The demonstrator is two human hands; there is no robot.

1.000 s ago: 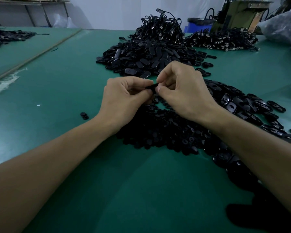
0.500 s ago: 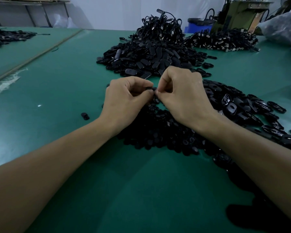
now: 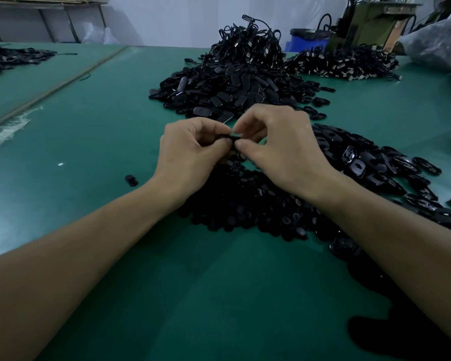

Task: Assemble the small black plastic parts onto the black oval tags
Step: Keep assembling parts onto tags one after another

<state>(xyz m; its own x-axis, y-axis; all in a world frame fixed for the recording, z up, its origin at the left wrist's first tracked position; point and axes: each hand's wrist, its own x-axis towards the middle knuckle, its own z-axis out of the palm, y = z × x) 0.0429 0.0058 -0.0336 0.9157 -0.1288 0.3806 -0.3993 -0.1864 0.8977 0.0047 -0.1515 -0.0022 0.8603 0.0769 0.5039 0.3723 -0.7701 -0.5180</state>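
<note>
My left hand point(image 3: 190, 155) and my right hand point(image 3: 284, 149) meet fingertip to fingertip above the green table. Between them they pinch a small black tag piece point(image 3: 225, 138), mostly hidden by the fingers. Whether a small part sits on it I cannot tell. Under and in front of the hands lies a pile of small black round parts point(image 3: 250, 207). To the right spreads a heap of black oval tags point(image 3: 370, 162). A larger heap of oval tags point(image 3: 227, 95) lies just beyond the hands.
A mound of black looped cords point(image 3: 248, 40) tops the far heap, with another dark pile point(image 3: 344, 63) to its right. One stray black part point(image 3: 131, 179) lies left of my left wrist. A further pile point(image 3: 8, 57) sits at far left. Bare green table point(image 3: 76, 131) spreads leftward.
Both hands stayed together over the pile, shifting slightly toward me and lower. The black piece between the fingertips is now more covered by the fingers.
</note>
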